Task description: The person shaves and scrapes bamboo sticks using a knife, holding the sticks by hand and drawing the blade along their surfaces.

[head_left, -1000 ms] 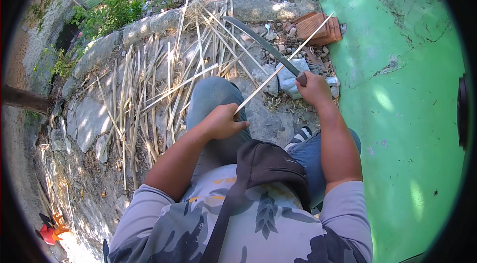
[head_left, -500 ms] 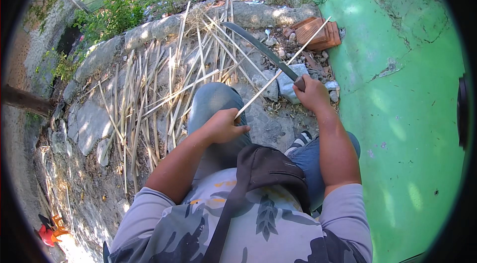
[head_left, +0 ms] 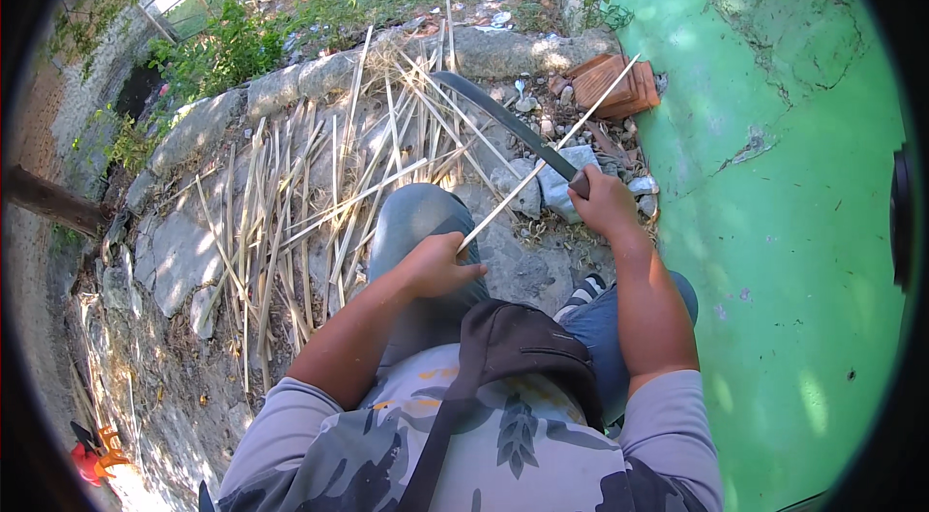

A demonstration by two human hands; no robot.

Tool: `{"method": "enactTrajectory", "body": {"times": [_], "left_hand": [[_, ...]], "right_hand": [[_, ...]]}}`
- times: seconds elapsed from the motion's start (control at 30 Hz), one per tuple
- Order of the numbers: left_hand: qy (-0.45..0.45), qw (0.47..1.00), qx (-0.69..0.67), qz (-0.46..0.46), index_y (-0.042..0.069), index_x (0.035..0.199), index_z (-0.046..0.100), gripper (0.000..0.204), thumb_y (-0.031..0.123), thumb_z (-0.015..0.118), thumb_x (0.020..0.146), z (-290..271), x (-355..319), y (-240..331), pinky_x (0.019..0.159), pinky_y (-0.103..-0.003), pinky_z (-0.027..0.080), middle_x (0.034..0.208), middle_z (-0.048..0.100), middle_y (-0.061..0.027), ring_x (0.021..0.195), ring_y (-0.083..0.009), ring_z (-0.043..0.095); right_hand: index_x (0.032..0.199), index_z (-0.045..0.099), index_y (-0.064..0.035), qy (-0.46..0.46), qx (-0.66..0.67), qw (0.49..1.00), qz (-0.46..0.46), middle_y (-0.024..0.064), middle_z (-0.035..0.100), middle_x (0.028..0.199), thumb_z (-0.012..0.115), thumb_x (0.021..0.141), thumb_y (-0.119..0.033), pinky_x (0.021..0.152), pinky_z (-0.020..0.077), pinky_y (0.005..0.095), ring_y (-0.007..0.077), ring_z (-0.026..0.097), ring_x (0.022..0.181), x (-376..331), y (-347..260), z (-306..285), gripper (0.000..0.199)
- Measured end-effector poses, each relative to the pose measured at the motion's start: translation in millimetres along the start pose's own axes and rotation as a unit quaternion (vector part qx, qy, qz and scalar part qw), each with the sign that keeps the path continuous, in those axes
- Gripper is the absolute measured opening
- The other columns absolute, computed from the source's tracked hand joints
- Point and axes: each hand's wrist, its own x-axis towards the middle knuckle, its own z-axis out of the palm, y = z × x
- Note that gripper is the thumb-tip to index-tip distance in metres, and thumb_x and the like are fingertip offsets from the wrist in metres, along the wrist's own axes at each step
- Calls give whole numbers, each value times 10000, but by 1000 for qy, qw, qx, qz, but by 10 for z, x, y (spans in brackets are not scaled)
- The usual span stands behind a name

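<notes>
My left hand (head_left: 439, 266), above my left knee, is closed around the near end of a thin pale wooden strip (head_left: 513, 194). The strip slants up and away to the right, its far end over the reddish tiles. In my right hand (head_left: 607, 203) is the dark handle of a machete (head_left: 508, 118). Its long dark blade points to the far left and crosses the strip near the handle. Whether blade and strip touch, I cannot tell. Many similar pale strips (head_left: 281, 212) lie loosely heaped on the ground, left of and beyond my knee.
Grey stones (head_left: 566, 185) and rubble lie beyond my right hand, with stacked reddish tiles (head_left: 619, 86) behind. A green wall-like surface (head_left: 774, 251) fills the right side. A low stone edging (head_left: 319, 76) curves across the back. A red and orange object (head_left: 95, 459) sits at lower left.
The view has tilted slightly, so the background sits lower. Both hands keep their grips, and the machete still crosses the strip, a little closer to the handle end of view.
</notes>
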Motion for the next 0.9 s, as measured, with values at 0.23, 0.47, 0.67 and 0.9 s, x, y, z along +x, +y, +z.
{"method": "enactTrajectory", "body": {"times": [0.23,0.47,0.67,0.9], "left_hand": [[-1,1000,3,7,-29,900,602,506,439,782,826,-44,-75,53,741,-426,495,853,651,-218,805,-333,641],[45,996,72,-39,-17,900,598,463,402,784,837,-478,-640,218,670,-421,510,786,655,-205,736,-348,659],[78,991,95,-47,-22,901,600,456,395,776,848,-382,-837,32,653,-429,514,759,659,-197,701,-376,662],[105,991,65,-59,2,860,575,428,373,787,844,-193,-989,-130,597,-398,463,702,606,-148,621,-279,592]], "right_hand": [[930,624,-101,10,-42,999,10,160,711,835,723,799,-277,711,544,510,385,702,798,-57,-38,-139,240],[852,627,-103,93,25,991,-92,134,682,749,740,766,-241,667,535,490,372,687,734,-130,-290,-310,199],[843,624,-107,99,7,983,-152,122,671,750,732,760,-256,660,538,474,348,686,720,-83,-229,-210,202],[835,643,-104,93,24,979,-179,133,666,735,733,742,-232,641,528,480,362,677,713,-116,-207,-108,183]]}}
